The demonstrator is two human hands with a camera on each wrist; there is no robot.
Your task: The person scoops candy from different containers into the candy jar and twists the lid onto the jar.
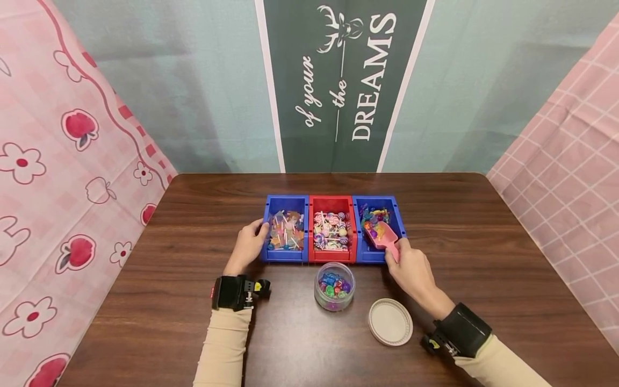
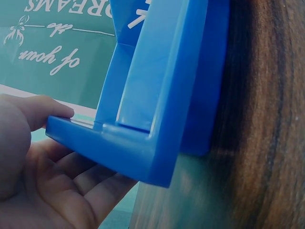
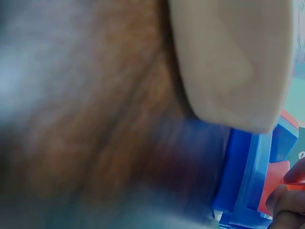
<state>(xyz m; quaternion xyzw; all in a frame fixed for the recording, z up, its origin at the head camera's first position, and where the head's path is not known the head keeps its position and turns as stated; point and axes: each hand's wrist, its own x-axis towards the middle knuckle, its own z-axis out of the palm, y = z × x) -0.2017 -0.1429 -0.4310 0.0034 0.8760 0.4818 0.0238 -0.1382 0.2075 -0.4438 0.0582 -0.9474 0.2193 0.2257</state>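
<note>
My right hand (image 1: 412,270) grips the handle of a pink scoop (image 1: 382,235), which is tilted inside the right blue bin (image 1: 373,257) and carries a few wrapped candies. More bright wrapped candies (image 1: 375,214) lie behind the scoop. My left hand (image 1: 247,246) holds the outer side of the left blue bin (image 1: 285,204), the thumb over its rim and the fingers outside, as the left wrist view shows. Lollipops (image 1: 287,231) fill that bin, and more lollipops (image 1: 331,231) fill the red bin (image 1: 331,203) between the two. In the right wrist view the scoop (image 3: 274,183) shows only partly.
A clear round jar (image 1: 335,305) with colourful wrapped candies stands open in front of the red bin. Its likely lid, a cream round disc (image 1: 390,322), lies to the right, near my right forearm. Curtains (image 1: 217,86) hang behind the wooden table (image 1: 159,301) and at both sides.
</note>
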